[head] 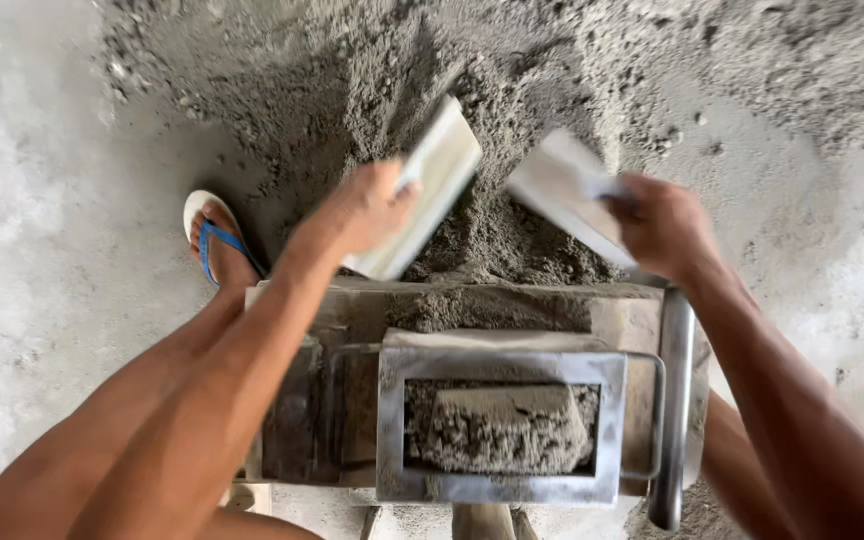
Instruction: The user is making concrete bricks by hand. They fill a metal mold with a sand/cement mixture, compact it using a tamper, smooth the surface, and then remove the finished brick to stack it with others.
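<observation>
Above the half-filled mould (499, 488), left hand (367, 208) and right hand (664, 225) each grip a scoop-board (430, 190), gathering mix (492, 235); next, careful tipping in.

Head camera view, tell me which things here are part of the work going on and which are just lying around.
In use:
left hand holding a flat scoop
right hand holding a second flat scoop
grey sandy mix pile
metal mould, partly filled

Just about:
blue-strapped sandal on the person's foot
pale concrete floor
</observation>
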